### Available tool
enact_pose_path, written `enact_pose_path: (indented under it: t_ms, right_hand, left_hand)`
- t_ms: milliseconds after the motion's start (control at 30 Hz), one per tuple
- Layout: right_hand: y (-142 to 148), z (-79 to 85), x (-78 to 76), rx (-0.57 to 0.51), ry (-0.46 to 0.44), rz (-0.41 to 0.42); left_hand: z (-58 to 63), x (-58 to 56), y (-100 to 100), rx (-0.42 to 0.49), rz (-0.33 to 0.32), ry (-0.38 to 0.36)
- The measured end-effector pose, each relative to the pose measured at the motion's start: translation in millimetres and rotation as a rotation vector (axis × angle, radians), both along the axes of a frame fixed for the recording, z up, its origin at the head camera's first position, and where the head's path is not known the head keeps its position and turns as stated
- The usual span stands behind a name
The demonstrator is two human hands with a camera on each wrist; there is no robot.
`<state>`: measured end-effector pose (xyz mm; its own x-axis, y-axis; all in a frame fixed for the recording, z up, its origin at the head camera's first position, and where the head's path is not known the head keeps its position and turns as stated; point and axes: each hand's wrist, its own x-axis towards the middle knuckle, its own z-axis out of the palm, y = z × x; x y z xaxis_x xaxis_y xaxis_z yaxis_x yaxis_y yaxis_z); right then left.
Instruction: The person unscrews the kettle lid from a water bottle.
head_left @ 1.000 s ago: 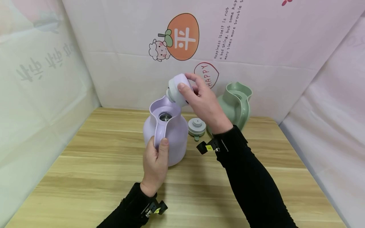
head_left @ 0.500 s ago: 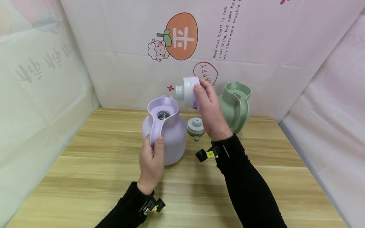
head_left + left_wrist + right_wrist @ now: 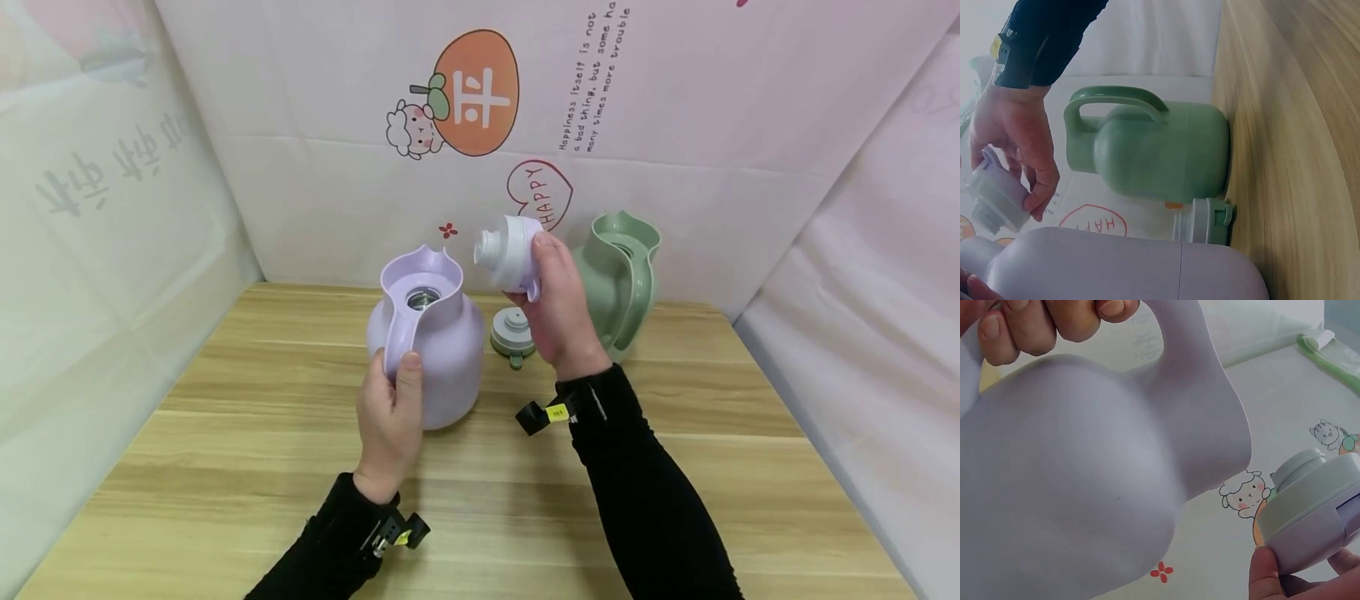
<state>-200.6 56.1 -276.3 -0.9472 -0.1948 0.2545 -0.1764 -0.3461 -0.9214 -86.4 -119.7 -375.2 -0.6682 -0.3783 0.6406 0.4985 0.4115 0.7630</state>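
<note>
A lilac thermos jug [image 3: 450, 358] stands on the wooden table with its mouth uncovered, the steel inside showing. My left hand [image 3: 390, 417] grips its handle, thumb on top. In my right hand [image 3: 558, 304] is the jug's lilac and white stopper [image 3: 513, 254], held in the air right of the spout and tipped so its threaded neck points left. The right wrist view shows fingertips under the lilac side of the stopper [image 3: 1310, 512]. From the left wrist, the same stopper [image 3: 1000, 194] appears pinched between thumb and fingers.
Behind my right hand stands a green thermos jug [image 3: 618, 283], also without its stopper. A grey and green stopper [image 3: 514, 332] lies upside down on the table [image 3: 480, 517] between the two jugs. Printed cloth [image 3: 330, 200] hangs close behind the table and along both sides.
My right hand has carried the stopper right and slightly down, away from the lilac jug's mouth, turning its neck leftward. The jug and left hand have shifted slightly left in view.
</note>
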Motion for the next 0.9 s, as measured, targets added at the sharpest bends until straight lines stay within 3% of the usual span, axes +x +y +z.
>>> enact_pose_path:
  t_ms: [233, 900]
  right_hand:
    - [0, -13.1, -4.0, -0.082, -0.085, 0.069]
    - [1, -46.3, -2.0, -0.117, -0.278, 0.093]
  left_hand:
    - [0.1, -4.4, -6, -0.004, 0.022, 0.009]
    - [-1.8, -17.4, -19, -0.006, 0.037, -0.015]
